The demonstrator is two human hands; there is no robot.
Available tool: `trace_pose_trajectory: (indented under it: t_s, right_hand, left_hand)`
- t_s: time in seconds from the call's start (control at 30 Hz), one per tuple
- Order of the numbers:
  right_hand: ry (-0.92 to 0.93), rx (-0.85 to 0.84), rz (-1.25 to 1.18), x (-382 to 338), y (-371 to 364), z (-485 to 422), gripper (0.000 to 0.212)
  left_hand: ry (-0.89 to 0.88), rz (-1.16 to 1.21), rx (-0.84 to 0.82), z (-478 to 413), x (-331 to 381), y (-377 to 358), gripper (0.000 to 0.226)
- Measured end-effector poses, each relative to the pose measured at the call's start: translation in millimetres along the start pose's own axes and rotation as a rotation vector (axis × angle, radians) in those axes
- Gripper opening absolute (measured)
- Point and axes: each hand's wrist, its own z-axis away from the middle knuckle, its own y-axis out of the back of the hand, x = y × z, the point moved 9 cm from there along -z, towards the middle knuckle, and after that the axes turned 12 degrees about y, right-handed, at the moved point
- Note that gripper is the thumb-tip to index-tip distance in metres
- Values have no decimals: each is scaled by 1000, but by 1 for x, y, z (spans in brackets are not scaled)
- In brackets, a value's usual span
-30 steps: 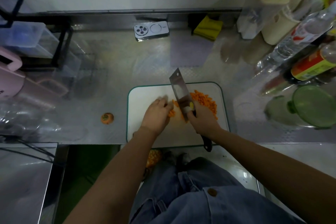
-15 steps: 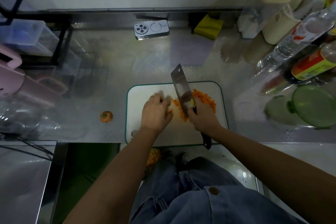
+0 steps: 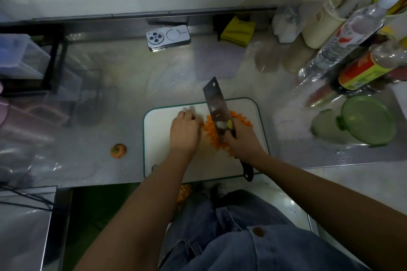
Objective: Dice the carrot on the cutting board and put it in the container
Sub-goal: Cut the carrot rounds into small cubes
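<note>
My right hand [image 3: 241, 138] grips knife [image 3: 215, 110], blade over diced carrot [image 3: 210, 132] near cutting board's [image 3: 158, 138] far-right corner; left hand [image 3: 184, 132] curled beside the pile, grip unclear; container [image 3: 370, 120] by surface's right edge

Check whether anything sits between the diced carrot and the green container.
Nothing visible does. The carrot lies on the board; the container stands to its right, with no object showing between them.

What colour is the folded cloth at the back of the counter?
Yellow; the cloth shows best in the head view.
</note>
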Motion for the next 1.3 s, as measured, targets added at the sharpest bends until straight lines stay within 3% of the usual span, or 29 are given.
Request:
trace_pose_trajectory:
  t_s: [0.4,0.57,0.77,1.3]
  right_hand:
    - [-27,6,-15,5,2,0,7]
    - [-25,0,-15,4,1,-2,12]
    - [-14,7,-5,2,4,-1,11]
    - [-13,5,-10,1,6,-4,5]
  left_hand:
    - [-28,-123,-39,1,-7,-3,32]
    - [34,-79,-34,-2,-17,0,38]
    - [-98,89,-9,-1,8,3,30]
    - [-99,-69,-22,-12,12,-2,34]
